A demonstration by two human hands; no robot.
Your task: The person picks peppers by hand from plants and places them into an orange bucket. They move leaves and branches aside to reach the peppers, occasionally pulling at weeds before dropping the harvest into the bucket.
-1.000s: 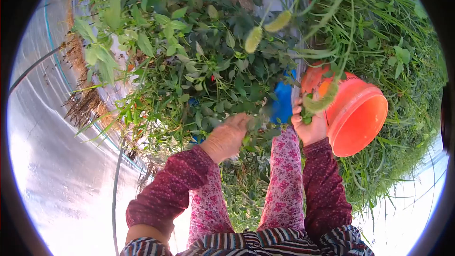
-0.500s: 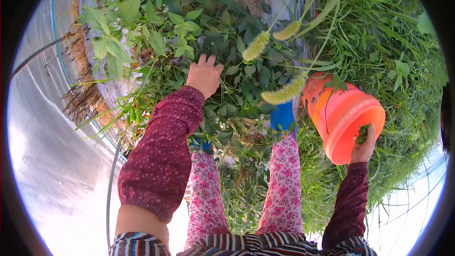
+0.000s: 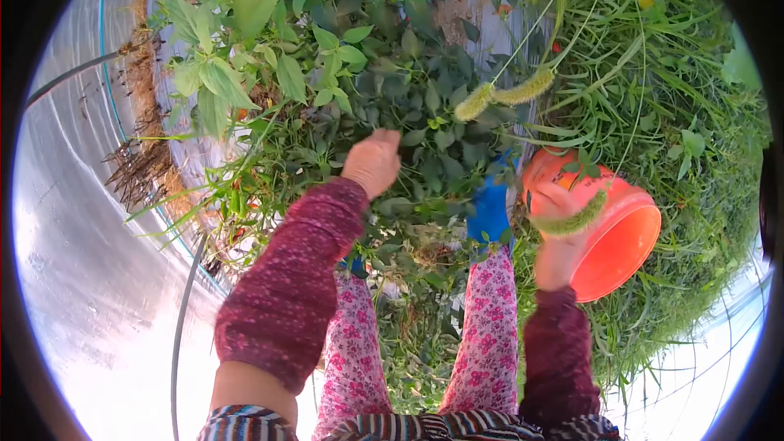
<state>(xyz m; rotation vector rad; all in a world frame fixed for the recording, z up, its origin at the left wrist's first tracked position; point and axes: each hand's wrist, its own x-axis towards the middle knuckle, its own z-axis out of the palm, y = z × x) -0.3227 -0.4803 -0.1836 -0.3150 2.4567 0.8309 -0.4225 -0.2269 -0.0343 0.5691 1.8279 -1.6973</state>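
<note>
My left hand point(image 3: 372, 165) reaches down into the dark green leaves of a pepper plant point(image 3: 433, 106). Its fingers point into the foliage and are mostly hidden, so a grip cannot be made out. My right hand point(image 3: 558, 257) is in front of an orange bucket point(image 3: 616, 241), smeared by motion. Its fingers look stretched out, with nothing visible in them. A bristly grass seed head point(image 3: 576, 219) crosses in front of that hand. The bucket lies tilted in the grass, its mouth facing me; part of its inside shows bare.
Long green peppers point(image 3: 237, 200) hang at the left. Tall weeds point(image 3: 220, 82) and more seed heads point(image 3: 523, 90) rise among the plants. Thick grass point(image 3: 694, 188) covers the right. Plastic sheeting point(image 3: 90, 220) with a dark hose point(image 3: 186, 302) is at the left. My blue shoe point(image 3: 490, 208) stands between plants.
My right hand has left the bucket's mouth and swung left; the green bits it held there are out of sight. My left hand has shifted slightly right and lower in the view.
</note>
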